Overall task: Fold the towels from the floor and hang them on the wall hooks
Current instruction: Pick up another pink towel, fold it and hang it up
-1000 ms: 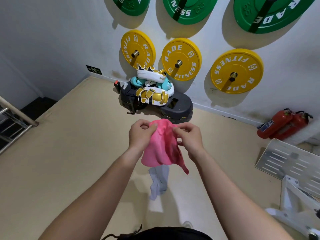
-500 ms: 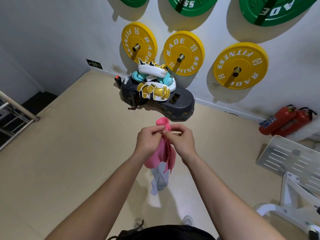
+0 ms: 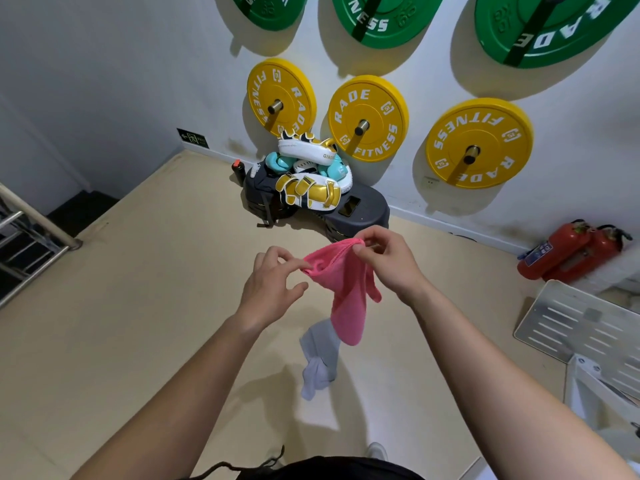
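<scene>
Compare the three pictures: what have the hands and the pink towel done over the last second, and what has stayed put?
The left hand and right hand came together at the top of the pink towel, doubling it, then drew apart again. Both still pinch its top edge, and it now hangs narrower. The grey towel below it and the yellow weight plates on the wall stayed as they were.

Beige floor point(image 3: 138, 323) with black step platform point(image 3: 363, 216) and red fire extinguishers point(image 3: 568, 252) by wall.

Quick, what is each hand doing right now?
Left hand: pinches the pink towel at its edge.
Right hand: pinches the same towel's top edge.
</scene>
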The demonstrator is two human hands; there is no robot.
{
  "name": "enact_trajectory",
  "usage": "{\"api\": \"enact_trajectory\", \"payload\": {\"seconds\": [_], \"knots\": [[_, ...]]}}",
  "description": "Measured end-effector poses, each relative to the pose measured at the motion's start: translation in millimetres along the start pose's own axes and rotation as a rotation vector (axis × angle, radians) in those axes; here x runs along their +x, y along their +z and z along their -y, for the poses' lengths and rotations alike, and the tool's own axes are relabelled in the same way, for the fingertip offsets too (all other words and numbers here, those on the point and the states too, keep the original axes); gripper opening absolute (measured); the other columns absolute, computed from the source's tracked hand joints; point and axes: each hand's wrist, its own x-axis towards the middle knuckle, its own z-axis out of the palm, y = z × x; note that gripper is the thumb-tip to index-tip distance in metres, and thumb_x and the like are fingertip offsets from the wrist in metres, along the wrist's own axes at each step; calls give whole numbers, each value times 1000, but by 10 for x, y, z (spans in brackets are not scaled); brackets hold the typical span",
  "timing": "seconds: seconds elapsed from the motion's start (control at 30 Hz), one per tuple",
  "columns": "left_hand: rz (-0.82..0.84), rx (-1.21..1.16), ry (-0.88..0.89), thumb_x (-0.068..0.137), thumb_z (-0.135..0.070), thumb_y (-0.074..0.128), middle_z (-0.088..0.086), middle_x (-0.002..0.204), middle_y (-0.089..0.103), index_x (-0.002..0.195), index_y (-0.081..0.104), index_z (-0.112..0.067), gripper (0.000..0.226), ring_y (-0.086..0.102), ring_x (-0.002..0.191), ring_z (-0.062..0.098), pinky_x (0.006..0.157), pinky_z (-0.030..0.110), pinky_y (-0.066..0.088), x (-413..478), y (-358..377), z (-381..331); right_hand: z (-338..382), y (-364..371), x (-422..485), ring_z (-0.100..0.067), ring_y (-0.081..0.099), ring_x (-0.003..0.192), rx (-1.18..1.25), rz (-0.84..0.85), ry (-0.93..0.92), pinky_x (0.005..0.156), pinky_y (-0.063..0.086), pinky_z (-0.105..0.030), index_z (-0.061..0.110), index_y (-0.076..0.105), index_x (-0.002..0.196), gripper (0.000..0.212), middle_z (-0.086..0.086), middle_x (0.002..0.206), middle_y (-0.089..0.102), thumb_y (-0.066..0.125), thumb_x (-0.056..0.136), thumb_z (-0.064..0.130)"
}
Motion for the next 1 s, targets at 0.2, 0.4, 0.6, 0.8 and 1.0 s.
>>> {"api": "enact_trajectory", "payload": {"seconds": [0.2,0.4,0.6,0.8,1.0], "knots": [[-88,-165,113,80,-44,79,-13,104,55,89,64,-27,23,53,98,8,81,25,50,55,-241,-113,-125,-224,46,-11,57,70,-218,40,-12,71,49,-34,26,65,81,17,12,73,61,66,89,12],[-61,-459,36,83,-24,77,-17,93,66,92,59,-32,22,62,78,-1,75,30,56,146,-426,-468,-71,-304,-40,-24,63,79,-210,121,16,79,53,-45,24,62,89,17,-9,86,67,60,89,7],[-54,-566,37,78,-25,82,-14,102,70,123,55,-38,54,69,87,7,84,27,54,180,-530,-663,398,-464,13,-15,62,85,-387,393,61,71,48,-31,34,63,106,28,5,85,64,65,81,21],[-90,-700,67,76,-13,85,-5,95,74,121,58,-24,54,71,85,7,79,19,55,185,-639,-794,863,-380,176,-7,59,78,-607,513,-266,70,46,-29,30,66,91,10,10,84,65,72,87,37],[49,-768,-36,65,-22,88,-6,101,75,110,66,-25,50,71,93,12,81,31,59,140,-446,-563,1221,-416,313,2,54,72,-483,533,-404,69,44,-20,23,69,92,4,13,81,64,66,94,21]]}}
